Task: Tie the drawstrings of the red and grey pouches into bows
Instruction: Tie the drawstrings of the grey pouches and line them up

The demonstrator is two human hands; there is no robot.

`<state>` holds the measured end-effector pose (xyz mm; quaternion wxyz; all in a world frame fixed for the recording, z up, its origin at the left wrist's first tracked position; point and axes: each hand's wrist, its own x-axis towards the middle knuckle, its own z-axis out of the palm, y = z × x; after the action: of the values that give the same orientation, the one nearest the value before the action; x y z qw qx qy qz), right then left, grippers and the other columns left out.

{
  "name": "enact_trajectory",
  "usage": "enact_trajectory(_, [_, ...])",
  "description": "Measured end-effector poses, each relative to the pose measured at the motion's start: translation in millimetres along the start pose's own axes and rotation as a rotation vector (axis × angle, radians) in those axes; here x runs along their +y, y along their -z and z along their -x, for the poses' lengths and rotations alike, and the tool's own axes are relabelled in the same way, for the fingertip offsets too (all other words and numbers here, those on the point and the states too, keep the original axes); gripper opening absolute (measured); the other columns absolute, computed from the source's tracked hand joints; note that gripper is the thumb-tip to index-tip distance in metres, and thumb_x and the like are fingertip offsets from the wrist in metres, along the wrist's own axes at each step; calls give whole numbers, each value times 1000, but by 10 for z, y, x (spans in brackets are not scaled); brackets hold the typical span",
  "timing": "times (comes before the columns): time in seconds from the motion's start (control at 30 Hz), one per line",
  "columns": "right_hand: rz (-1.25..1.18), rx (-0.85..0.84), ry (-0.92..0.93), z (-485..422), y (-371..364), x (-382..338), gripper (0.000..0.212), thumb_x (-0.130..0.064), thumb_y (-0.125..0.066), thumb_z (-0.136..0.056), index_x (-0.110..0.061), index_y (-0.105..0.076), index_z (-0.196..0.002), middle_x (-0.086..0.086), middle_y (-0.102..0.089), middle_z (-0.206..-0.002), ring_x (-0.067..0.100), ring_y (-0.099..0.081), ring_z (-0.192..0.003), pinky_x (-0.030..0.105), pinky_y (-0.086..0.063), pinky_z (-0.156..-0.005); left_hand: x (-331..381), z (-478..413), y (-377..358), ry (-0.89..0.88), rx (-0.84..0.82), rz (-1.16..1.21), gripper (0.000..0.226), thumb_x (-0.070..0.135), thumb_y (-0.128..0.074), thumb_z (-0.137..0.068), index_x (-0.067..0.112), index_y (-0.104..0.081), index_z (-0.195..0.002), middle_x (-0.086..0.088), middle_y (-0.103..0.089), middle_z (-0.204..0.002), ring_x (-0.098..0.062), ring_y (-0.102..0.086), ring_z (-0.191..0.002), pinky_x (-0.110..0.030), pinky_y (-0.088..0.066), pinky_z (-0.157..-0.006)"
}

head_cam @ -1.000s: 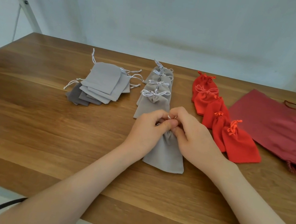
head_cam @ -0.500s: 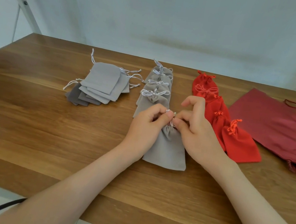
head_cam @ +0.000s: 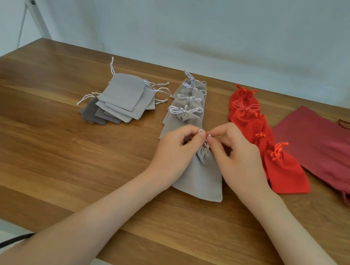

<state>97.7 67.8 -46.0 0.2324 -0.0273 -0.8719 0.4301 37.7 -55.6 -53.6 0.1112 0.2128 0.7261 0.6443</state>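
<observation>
While the grey pouch [head_cam: 203,173] lies at frame centre, the left hand [head_cam: 175,153] and right hand [head_cam: 237,158] have lifted slightly, each now pinching a white drawstring [head_cam: 201,132] loop; the bow seems half formed.

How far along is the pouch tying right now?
Done: the grey row and red row both show bows. In hand: the left hand and right hand pinch the white drawstring above a cinched grey pouch; no bow shows yet. Left: the grey stack lies flat with loose cords. No untied red pouches are visible.
</observation>
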Motion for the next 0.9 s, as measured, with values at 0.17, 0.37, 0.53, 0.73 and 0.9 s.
enact_trajectory(0.17, [114, -17, 144, -37, 68, 25, 7, -7, -54, -92, -13, -55, -91, -3, -63, -78, 14, -60, -76, 27, -44, -67, 50, -10, 22, 126, -73, 80, 21, 19, -56, -93, 13, -73, -82, 2, -69, -77, -7, -61, -77, -27, -46, -78])
enact_trajectory(0.37, [74, -26, 127, -55, 85, 15, 11, -2, -52, -91, -13, -55, -91, -11, -58, -78, 7, -59, -76, 12, -42, -67, 64, -23, 48, 200, -183, 109, 22, 24, -55, -94, 18, -71, -80, 4, -65, -74, -10, -59, -74, -31, -46, -76])
enact_trajectory(0.53, [-74, -68, -147, -64, 57, -77, 10, -8, -54, -93, -16, -56, -99, -4, -64, -66, 2, -58, -65, 16, -44, -64, 3, -18, 27, 57, -57, 68, 18, 26, -56, -94, 15, -68, -87, -7, -68, -84, -17, -60, -82, -39, -47, -82])
enact_trajectory(0.73, [-383, -116, -427, -80, 8, -112, 16, 0, -56, -90, -13, -64, -86, 0, -61, -60, 5, -53, -51, 16, -45, -50, 5, 7, 7, -21, 45, -22, 15, 23, -57, -94, 15, -66, -83, 0, -60, -71, -4, -53, -69, -20, -42, -68])
enact_trajectory(0.9, [-594, -100, -522, -64, -56, -116, 14, 2, -59, -88, -7, -65, -79, -1, -61, -56, 7, -53, -51, 15, -43, -49, 31, 9, -6, -95, 71, -29, 12, 19, -58, -93, 16, -67, -86, 0, -67, -86, -7, -60, -83, -19, -46, -75])
